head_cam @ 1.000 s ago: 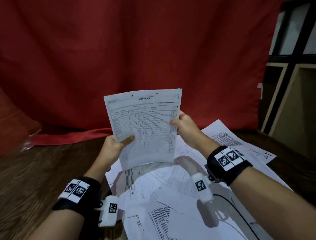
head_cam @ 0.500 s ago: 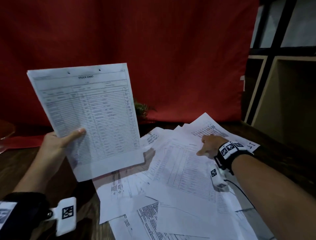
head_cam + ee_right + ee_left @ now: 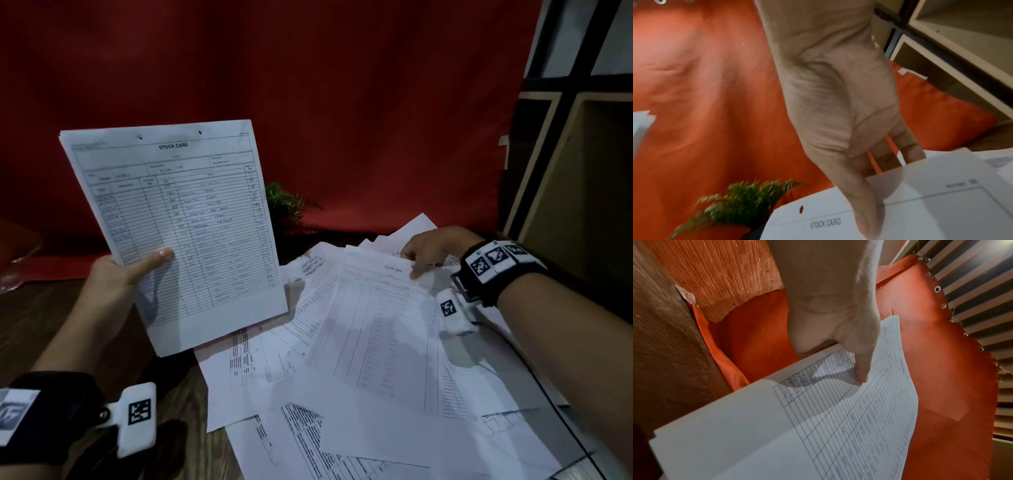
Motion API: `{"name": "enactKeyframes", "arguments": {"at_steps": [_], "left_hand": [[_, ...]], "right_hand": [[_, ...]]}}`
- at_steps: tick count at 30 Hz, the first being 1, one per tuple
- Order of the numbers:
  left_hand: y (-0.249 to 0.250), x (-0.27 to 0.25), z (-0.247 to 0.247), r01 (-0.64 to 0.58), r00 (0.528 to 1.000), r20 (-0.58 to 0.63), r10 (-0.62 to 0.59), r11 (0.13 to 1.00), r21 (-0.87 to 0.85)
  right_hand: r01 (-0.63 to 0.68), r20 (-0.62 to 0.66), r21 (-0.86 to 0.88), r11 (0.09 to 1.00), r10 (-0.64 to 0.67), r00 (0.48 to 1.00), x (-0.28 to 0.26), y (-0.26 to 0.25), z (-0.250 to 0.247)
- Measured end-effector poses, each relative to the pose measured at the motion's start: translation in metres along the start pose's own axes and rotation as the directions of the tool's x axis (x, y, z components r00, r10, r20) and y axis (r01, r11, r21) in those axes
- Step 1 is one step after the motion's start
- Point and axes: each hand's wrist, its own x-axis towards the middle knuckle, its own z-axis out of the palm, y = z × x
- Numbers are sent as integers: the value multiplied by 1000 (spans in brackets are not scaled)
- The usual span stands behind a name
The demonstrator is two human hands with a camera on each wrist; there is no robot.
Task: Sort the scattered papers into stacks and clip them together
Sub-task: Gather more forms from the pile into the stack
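My left hand point(image 3: 113, 277) held a thin stack of white stock card sheets point(image 3: 178, 233) up in the air, over the left side of the table. My thumb point(image 3: 861, 368) pressed flat on the front of the top sheet, and my other fingers were curled behind the stack, where I could not see them. The sheets stood almost upright, leaning a little to the left, with two punched holes near the top edge.

My right hand point(image 3: 435, 248) reached out to the far side of the table. It pinched the top edge of another white stock card sheet point(image 3: 376, 329) between the thumb point(image 3: 865, 216) on top and the fingers point(image 3: 908, 151) tucked under the edge. That sheet lay on top of the messy pile of white printed papers point(image 3: 308, 428), well apart from the stack in my left hand.

The pile spread over the dark brown wooden table point(image 3: 51, 329), mostly on its right side. A small green leafy plant point(image 3: 284, 202) stood behind the papers, between my two hands. A big red cloth point(image 3: 308, 85) hung at the back. A pale wooden shelf point(image 3: 582, 188) stood on the right.
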Motion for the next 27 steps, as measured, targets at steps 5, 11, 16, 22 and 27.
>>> {"name": "enactKeyframes", "arguments": {"at_steps": [5, 11, 16, 22, 27], "left_hand": [[3, -8, 25, 34, 998, 51, -33, 999, -15], [2, -14, 40, 70, 992, 105, -68, 997, -16], [1, -15, 42, 72, 992, 109, -69, 997, -19], [3, -18, 41, 73, 991, 115, -73, 997, -2], [3, -15, 38, 81, 989, 120, -81, 997, 6]], "right_hand": [[46, -55, -139, 989, -54, 997, 15, -31, 30], [130, -94, -57, 990, -135, 986, 33, -56, 60], [151, -85, -65, 986, -156, 984, 36, -60, 64], [138, -75, -12, 990, -139, 988, 33, -62, 62], [126, -178, -3, 992, -124, 976, 31, -60, 65]]}}
